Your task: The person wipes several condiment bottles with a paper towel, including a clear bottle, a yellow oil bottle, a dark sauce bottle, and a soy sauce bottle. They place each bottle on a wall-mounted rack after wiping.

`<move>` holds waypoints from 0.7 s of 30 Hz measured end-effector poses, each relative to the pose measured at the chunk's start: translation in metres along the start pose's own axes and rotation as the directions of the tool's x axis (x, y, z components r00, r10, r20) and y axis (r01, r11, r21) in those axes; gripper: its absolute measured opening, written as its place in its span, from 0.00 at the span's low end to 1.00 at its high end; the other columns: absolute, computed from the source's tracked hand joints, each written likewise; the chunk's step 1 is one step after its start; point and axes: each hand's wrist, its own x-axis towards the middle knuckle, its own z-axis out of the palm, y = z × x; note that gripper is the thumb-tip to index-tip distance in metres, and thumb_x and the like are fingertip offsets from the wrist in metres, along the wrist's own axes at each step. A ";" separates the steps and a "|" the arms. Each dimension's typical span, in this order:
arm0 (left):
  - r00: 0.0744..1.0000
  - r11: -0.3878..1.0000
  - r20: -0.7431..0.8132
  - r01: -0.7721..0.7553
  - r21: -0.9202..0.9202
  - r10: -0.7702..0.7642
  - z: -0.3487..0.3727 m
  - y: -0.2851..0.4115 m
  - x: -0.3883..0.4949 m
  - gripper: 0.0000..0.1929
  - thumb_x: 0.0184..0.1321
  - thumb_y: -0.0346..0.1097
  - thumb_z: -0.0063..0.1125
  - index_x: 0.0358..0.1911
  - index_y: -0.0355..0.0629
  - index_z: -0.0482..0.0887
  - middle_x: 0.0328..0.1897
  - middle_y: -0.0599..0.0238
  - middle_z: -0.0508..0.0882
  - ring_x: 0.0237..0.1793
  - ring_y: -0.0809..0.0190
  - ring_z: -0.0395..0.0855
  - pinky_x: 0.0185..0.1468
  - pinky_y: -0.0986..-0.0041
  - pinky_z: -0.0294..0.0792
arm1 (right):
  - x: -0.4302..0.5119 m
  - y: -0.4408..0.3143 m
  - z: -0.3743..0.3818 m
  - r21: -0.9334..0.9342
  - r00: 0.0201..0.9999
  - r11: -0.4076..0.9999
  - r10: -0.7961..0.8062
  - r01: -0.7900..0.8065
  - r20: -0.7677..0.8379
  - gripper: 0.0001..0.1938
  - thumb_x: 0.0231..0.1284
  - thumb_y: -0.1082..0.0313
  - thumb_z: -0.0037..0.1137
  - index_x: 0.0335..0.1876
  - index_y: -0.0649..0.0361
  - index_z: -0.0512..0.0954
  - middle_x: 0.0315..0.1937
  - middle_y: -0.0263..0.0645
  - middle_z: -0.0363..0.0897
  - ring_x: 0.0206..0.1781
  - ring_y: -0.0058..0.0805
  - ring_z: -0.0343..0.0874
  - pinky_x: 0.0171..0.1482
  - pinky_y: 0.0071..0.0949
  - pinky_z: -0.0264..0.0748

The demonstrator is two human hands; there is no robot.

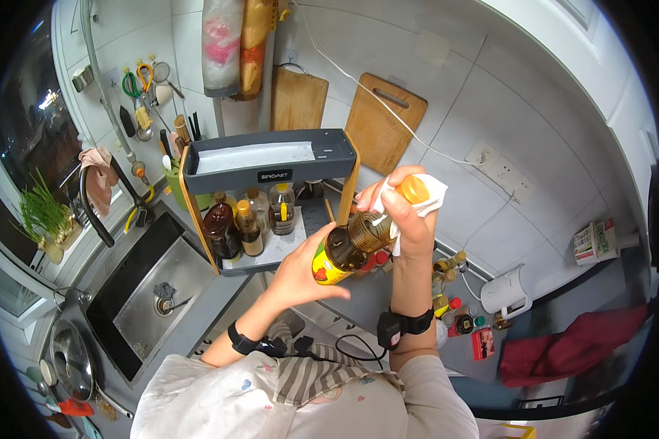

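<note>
A dark glass bottle (357,241) with a yellow label and ribbed upper part is tilted in front of me, its orange-yellow cap (414,189) to the upper right. My left hand (294,274) holds it around the labelled lower body, thumb along the near side. At the capped end, my right hand (409,217) grips a crumpled white tissue or cloth (435,193) against the bottle. The fingers and the white material hide part of its neck. Behind stands a two-tier grey rack (228,178) with wooden legs, bearing several bottles, among them a yellow-capped one (250,228).
To the left lies a steel sink (159,332) with a black faucet (90,206). Bottles and jars (464,324) crowd the right counter near a white electric kettle (505,291). A cable (373,93) runs to wall sockets (497,167). Cutting boards (381,129) lean behind.
</note>
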 end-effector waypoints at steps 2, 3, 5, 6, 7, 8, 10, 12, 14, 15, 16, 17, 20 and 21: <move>0.998 0.999 -0.056 0.036 -0.008 -0.036 0.006 0.004 -0.001 0.48 0.33 0.44 0.79 0.63 0.43 0.67 0.60 0.53 0.76 0.58 0.49 0.77 0.61 0.64 0.69 | 0.001 -0.003 0.005 -0.019 0.998 1.000 0.001 -0.002 -0.058 0.11 0.57 0.76 0.57 0.45 0.64 0.70 0.30 0.44 0.80 0.35 0.31 0.83 0.43 0.31 0.80; 0.995 0.999 -0.079 0.052 -0.003 -0.052 0.008 0.005 0.000 0.46 0.34 0.43 0.77 0.63 0.44 0.67 0.59 0.53 0.77 0.57 0.49 0.78 0.60 0.64 0.70 | 0.000 -0.003 0.007 -0.081 0.996 0.996 -0.031 0.025 -0.081 0.12 0.57 0.77 0.57 0.46 0.64 0.70 0.31 0.44 0.80 0.35 0.30 0.83 0.43 0.30 0.80; 0.995 0.999 -0.098 0.037 0.018 -0.035 0.010 0.005 -0.002 0.46 0.33 0.40 0.78 0.61 0.39 0.68 0.58 0.54 0.77 0.55 0.53 0.80 0.59 0.65 0.71 | -0.002 -0.005 0.011 -0.198 0.987 0.977 -0.103 0.077 -0.123 0.14 0.58 0.78 0.57 0.49 0.65 0.70 0.33 0.44 0.80 0.36 0.29 0.83 0.44 0.29 0.80; 0.994 0.999 -0.104 0.033 0.021 -0.031 0.010 0.005 -0.002 0.46 0.33 0.40 0.78 0.61 0.39 0.68 0.58 0.54 0.77 0.54 0.52 0.80 0.59 0.65 0.71 | -0.003 -0.007 0.011 -0.235 0.985 0.967 -0.130 0.100 -0.117 0.14 0.59 0.79 0.57 0.50 0.66 0.71 0.34 0.43 0.80 0.37 0.27 0.84 0.43 0.26 0.80; 0.994 0.999 -0.109 0.032 0.025 -0.029 0.008 0.004 -0.003 0.46 0.32 0.41 0.78 0.61 0.39 0.68 0.57 0.54 0.78 0.54 0.52 0.81 0.58 0.65 0.71 | -0.003 -0.008 0.011 -0.307 0.983 0.947 -0.136 0.092 -0.123 0.13 0.58 0.78 0.58 0.49 0.66 0.72 0.35 0.43 0.81 0.37 0.26 0.84 0.43 0.26 0.80; 0.993 0.999 -0.112 0.028 0.027 -0.025 0.007 0.004 -0.004 0.46 0.32 0.41 0.78 0.61 0.39 0.68 0.57 0.54 0.78 0.53 0.52 0.81 0.58 0.66 0.71 | -0.003 -0.010 0.010 -0.377 0.982 0.922 -0.141 0.083 -0.128 0.13 0.58 0.78 0.58 0.48 0.66 0.73 0.35 0.43 0.81 0.38 0.26 0.84 0.43 0.25 0.80; 0.994 0.999 -0.108 0.028 0.032 -0.025 0.006 0.004 -0.007 0.45 0.32 0.41 0.78 0.61 0.39 0.69 0.55 0.54 0.79 0.53 0.52 0.81 0.57 0.66 0.72 | -0.001 -0.012 0.008 -0.566 0.969 0.812 -0.233 0.147 -0.083 0.11 0.57 0.78 0.59 0.45 0.66 0.75 0.35 0.43 0.81 0.38 0.27 0.84 0.44 0.24 0.79; 0.994 0.998 -0.112 0.002 0.056 0.004 0.004 0.005 -0.009 0.44 0.34 0.41 0.76 0.61 0.40 0.68 0.54 0.53 0.80 0.50 0.49 0.82 0.54 0.64 0.73 | 0.004 -0.012 0.006 -0.757 0.934 0.604 -0.355 0.248 0.023 0.08 0.56 0.78 0.60 0.42 0.64 0.78 0.35 0.43 0.82 0.39 0.28 0.85 0.44 0.23 0.79; 0.995 0.998 -0.099 0.011 0.054 -0.006 0.003 0.006 -0.011 0.44 0.34 0.41 0.75 0.61 0.41 0.68 0.52 0.53 0.80 0.49 0.47 0.83 0.53 0.63 0.74 | 0.008 -0.012 0.003 -0.837 0.893 0.438 -0.434 0.328 0.122 0.08 0.53 0.79 0.62 0.40 0.63 0.79 0.35 0.43 0.82 0.39 0.32 0.85 0.45 0.28 0.80; 0.996 0.999 -0.088 0.029 0.039 -0.025 0.003 0.007 -0.010 0.44 0.34 0.41 0.75 0.61 0.41 0.68 0.52 0.53 0.81 0.49 0.47 0.83 0.53 0.63 0.74 | 0.010 -0.012 0.003 -0.867 0.872 0.352 -0.460 0.352 0.167 0.08 0.52 0.80 0.62 0.38 0.63 0.80 0.36 0.42 0.82 0.39 0.34 0.85 0.46 0.30 0.80; 0.996 0.999 -0.076 0.041 0.023 -0.039 0.003 0.008 -0.011 0.44 0.34 0.42 0.75 0.61 0.41 0.67 0.52 0.53 0.81 0.50 0.47 0.83 0.53 0.63 0.74 | 0.013 -0.012 0.000 -0.867 0.842 0.288 -0.487 0.407 0.233 0.09 0.50 0.79 0.63 0.38 0.62 0.80 0.36 0.41 0.82 0.40 0.35 0.84 0.48 0.34 0.80; 0.996 0.998 -0.059 0.069 0.002 -0.069 0.003 0.009 -0.010 0.44 0.34 0.42 0.76 0.61 0.41 0.67 0.52 0.53 0.81 0.50 0.48 0.83 0.53 0.64 0.74 | 0.016 -0.011 -0.002 -0.859 0.804 0.215 -0.510 0.465 0.308 0.10 0.49 0.78 0.64 0.39 0.61 0.81 0.36 0.40 0.82 0.40 0.36 0.84 0.50 0.37 0.79; 0.992 0.988 -0.024 0.125 -0.088 -0.127 0.005 0.013 -0.008 0.44 0.35 0.42 0.76 0.61 0.41 0.67 0.50 0.54 0.81 0.50 0.51 0.83 0.53 0.65 0.74 | 0.012 -0.003 -0.002 -0.811 0.732 0.117 -0.519 0.573 0.441 0.14 0.45 0.75 0.67 0.41 0.57 0.82 0.37 0.36 0.83 0.43 0.37 0.83 0.58 0.48 0.73; 0.989 0.981 -0.020 0.140 -0.136 -0.144 0.006 0.014 -0.006 0.44 0.35 0.42 0.76 0.61 0.41 0.67 0.50 0.54 0.81 0.49 0.52 0.83 0.53 0.65 0.74 | 0.007 0.002 -0.001 -0.794 0.716 0.106 -0.515 0.598 0.470 0.15 0.44 0.74 0.68 0.41 0.55 0.82 0.37 0.35 0.83 0.44 0.37 0.82 0.61 0.51 0.70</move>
